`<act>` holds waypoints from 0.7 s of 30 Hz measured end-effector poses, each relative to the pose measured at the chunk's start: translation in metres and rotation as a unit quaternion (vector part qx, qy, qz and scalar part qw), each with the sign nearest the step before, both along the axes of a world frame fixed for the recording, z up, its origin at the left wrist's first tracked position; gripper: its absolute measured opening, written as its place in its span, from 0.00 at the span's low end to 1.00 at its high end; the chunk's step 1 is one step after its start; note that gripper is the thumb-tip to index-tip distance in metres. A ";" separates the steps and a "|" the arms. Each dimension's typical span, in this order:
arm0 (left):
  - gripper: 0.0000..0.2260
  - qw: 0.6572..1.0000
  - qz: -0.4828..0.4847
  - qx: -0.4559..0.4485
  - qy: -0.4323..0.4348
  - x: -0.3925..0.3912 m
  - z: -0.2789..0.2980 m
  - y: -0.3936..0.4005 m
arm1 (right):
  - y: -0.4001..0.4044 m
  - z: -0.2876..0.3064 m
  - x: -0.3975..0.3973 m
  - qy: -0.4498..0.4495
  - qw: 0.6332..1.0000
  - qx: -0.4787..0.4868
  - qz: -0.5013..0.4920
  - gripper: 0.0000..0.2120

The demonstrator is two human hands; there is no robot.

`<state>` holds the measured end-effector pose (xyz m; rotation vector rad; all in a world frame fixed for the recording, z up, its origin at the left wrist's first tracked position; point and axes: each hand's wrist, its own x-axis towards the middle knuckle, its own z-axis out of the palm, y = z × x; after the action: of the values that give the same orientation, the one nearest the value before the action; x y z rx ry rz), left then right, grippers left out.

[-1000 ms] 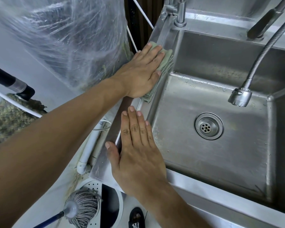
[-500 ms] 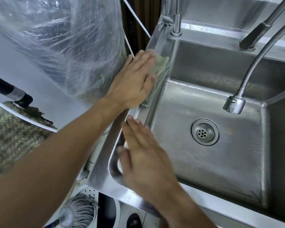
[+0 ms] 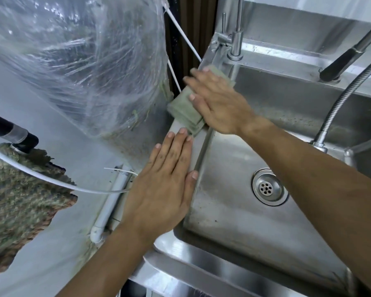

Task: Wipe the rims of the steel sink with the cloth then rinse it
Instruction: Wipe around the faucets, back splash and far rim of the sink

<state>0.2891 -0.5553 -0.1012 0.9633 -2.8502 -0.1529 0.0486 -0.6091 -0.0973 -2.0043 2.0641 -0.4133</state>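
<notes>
A folded pale green cloth [image 3: 183, 113] lies on the left rim of the steel sink [image 3: 201, 264], near the back left corner. My right hand [image 3: 219, 101] reaches across the basin and presses flat on the cloth, fingers pointing at the corner. My left hand [image 3: 165, 181] lies flat and open on the same rim just in front of the cloth, its fingertips almost touching the cloth's near edge. The round drain [image 3: 268, 187] sits in the basin floor.
A slim tap [image 3: 236, 39] stands at the back left corner just beyond the cloth. A flexible steel hose [image 3: 338, 103] and a black-handled tap [image 3: 347, 58] are at the right. Clear plastic sheeting [image 3: 84, 61], a white pipe [image 3: 109, 206] and white tubing [image 3: 41, 179] crowd the left side.
The hands have swapped. My left hand was pressing the cloth and my right lay on the rim; now my right hand is on the cloth and my left rests on the rim.
</notes>
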 end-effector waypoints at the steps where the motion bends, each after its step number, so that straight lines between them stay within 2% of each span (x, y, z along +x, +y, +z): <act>1: 0.27 1.000 0.003 0.001 -0.001 -0.001 0.000 0.000 | -0.005 0.002 0.002 -0.025 0.998 0.015 -0.051 0.27; 4: 0.27 1.000 0.008 0.014 0.000 -0.005 0.000 -0.005 | -0.012 0.011 0.018 -0.073 0.986 0.076 -0.131 0.29; 6: 0.27 1.000 0.006 0.023 -0.003 -0.009 0.001 -0.012 | -0.005 0.020 0.014 -0.059 0.991 0.061 -0.108 0.29; 7: 0.27 1.000 0.001 0.024 -0.006 -0.012 0.001 -0.017 | -0.001 0.026 0.006 -0.028 0.998 0.022 -0.057 0.28; 9: 0.28 0.999 -0.013 0.028 -0.010 -0.019 0.001 -0.027 | -0.001 0.028 -0.016 0.044 0.991 -0.028 0.120 0.26; 10: 0.28 0.999 -0.015 0.030 -0.009 -0.021 0.001 -0.030 | -0.003 0.024 -0.023 0.065 0.977 -0.021 0.200 0.25; 11: 0.28 0.999 -0.014 0.030 -0.008 -0.022 0.000 -0.031 | -0.004 0.017 -0.028 0.072 0.969 -0.003 0.238 0.25; 13: 0.28 1.000 -0.007 0.027 -0.004 -0.022 -0.001 -0.029 | -0.011 0.005 -0.035 0.065 0.977 -0.006 0.203 0.25; 15: 0.27 1.000 -0.003 0.027 0.002 -0.022 -0.001 -0.027 | -0.020 0.003 -0.035 0.014 0.996 -0.026 0.079 0.25; 18: 0.28 0.999 -0.010 0.046 0.000 -0.024 0.001 -0.031 | -0.031 0.009 -0.014 -0.077 0.994 0.007 -0.080 0.25; 20: 0.28 0.998 -0.018 0.059 -0.011 -0.026 0.005 -0.037 | -0.026 0.011 -0.004 -0.091 0.991 0.044 -0.087 0.26; 21: 0.28 0.998 -0.021 0.064 -0.017 -0.029 0.007 -0.042 | -0.021 0.012 -0.006 -0.086 0.994 0.046 -0.057 0.27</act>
<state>0.2597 -0.5969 -0.0942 0.9369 -2.9235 -0.3295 0.0424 -0.6305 -0.0852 -1.7390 2.0573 -0.4856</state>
